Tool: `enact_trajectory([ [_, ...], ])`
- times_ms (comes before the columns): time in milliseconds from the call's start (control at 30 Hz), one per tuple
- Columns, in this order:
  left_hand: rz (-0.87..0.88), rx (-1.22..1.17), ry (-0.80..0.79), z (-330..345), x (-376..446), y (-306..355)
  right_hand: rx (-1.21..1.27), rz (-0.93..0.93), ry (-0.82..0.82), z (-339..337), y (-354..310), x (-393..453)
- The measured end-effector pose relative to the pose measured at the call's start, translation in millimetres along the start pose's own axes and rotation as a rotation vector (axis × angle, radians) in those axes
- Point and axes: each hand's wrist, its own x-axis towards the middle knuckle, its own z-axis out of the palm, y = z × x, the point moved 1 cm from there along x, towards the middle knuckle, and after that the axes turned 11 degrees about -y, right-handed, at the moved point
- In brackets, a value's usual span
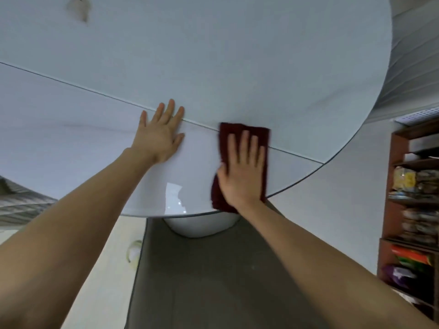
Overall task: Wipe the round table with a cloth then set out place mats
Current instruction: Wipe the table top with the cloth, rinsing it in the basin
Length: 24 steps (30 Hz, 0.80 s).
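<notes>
Stocked brown shelf (413, 198) right of round table (213, 55). Dark red cloth (240, 138) near table's close edge, pinned flat under right hand (240, 179), fingers straight. Left hand (159, 136) flat beside cloth, fingers spread.

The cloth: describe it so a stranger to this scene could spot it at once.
Start at the big round white table and follow its near edge rightward. There the right hand presses flat on a folded dark maroon cloth straddling the table's thin seam. It is the only dark thing on the tabletop; the left hand lies bare.
</notes>
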Motion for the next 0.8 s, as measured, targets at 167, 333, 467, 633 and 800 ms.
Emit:
enact_trajectory([
  [167, -0.043, 0.023, -0.056, -3, -19, -53, -0.06, -0.481, -0.084, 6, -100, -4],
  [333, -0.157, -0.012, -0.101, -11, -54, -147, -0.039, -0.092, -0.024, 13, -78, 2],
  [467, -0.188, -0.039, -0.13, -18, -91, -226, 0.271, 0.686, -0.008, 7, -158, 14],
  [633, -0.195, -0.131, -0.139, -18, -108, -306, 0.113, 0.318, 0.025, 13, -298, 34],
  [800, -0.134, -0.205, -0.08, -17, -105, -320, -0.115, -0.453, -0.019, 22, -391, 36],
])
